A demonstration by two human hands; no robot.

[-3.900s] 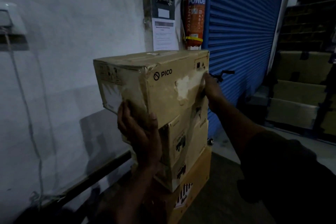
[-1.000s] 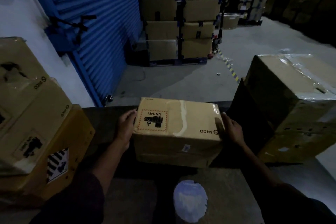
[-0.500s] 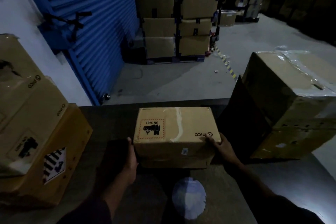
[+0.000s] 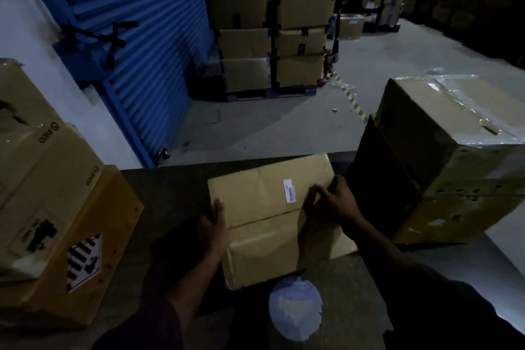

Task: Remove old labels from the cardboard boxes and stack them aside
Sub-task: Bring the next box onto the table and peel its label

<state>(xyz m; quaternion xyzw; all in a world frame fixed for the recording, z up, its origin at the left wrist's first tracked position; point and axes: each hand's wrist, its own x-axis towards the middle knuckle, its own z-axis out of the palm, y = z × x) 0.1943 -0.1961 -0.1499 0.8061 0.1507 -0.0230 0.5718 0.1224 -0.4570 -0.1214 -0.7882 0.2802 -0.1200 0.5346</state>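
Observation:
A brown cardboard box (image 4: 264,204) sits tilted on the dark table (image 4: 167,187) in front of me. A small white label (image 4: 290,190) is stuck on its upper face. My left hand (image 4: 214,224) holds the box's left edge with the thumb on top. My right hand (image 4: 333,202) grips the right edge, fingers curled over the top just right of the label. At the left stands a stack of boxes (image 4: 51,207) marked PICO, with a striped hazard sticker on the lowest one.
A large taped carton (image 4: 454,150) stands at the right beside a dark panel. A pale round patch (image 4: 295,308) lies on the table near me. Beyond the table are a blue roller shutter (image 4: 136,37), a grey floor and stacked cartons (image 4: 270,23).
The box has been tipped over toward me: the face with the UN sticker and PICO mark is out of sight and a face with a small white label is up. Both hands shifted with it.

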